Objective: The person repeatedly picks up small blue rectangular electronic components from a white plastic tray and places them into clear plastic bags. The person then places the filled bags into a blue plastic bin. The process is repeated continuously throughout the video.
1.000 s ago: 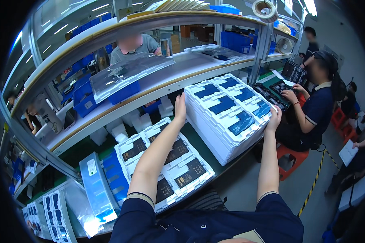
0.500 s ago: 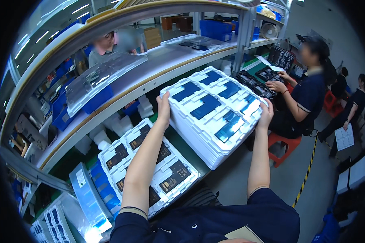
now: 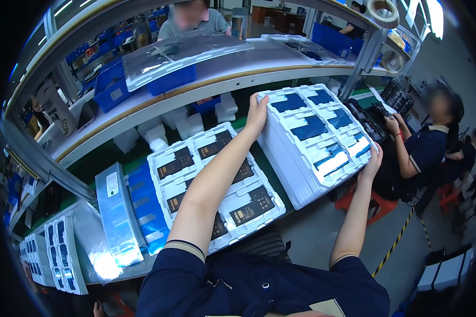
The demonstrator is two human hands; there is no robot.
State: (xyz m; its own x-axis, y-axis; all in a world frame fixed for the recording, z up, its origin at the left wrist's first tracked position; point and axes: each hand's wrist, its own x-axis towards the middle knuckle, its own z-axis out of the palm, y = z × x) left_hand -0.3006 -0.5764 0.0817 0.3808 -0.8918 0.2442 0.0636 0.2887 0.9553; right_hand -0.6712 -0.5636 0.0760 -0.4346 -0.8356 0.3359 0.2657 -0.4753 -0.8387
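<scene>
A tall stack of white plastic trays (image 3: 283, 158) stands tilted in view at the right end of the bench. My left hand (image 3: 257, 112) grips its left edge near the top, fingers curled over the rim. My right hand (image 3: 372, 161) holds the opposite edge, at the near right corner. Flat dark pieces with shiny blue film (image 3: 308, 128) lie in the top tray's pockets. Left of the stack, partly behind my left forearm, a second white tray (image 3: 196, 157) holds several flat black pieces with gold printing (image 3: 252, 205), which look like phone batteries.
Blue film sheets (image 3: 143, 198) and a clear-topped pack (image 3: 116, 216) lie left of the second tray. More filled trays (image 3: 63, 256) stand far left. A shelf (image 3: 196, 87) with blue bins (image 3: 111, 84) runs above the bench. At right, a seated co-worker (image 3: 428, 137) handles black trays.
My view has turned, so the bench and stack appear farther right and the shelf shows more. Both hands keep their hold on the stack. The co-worker's hands have shifted at the black trays.
</scene>
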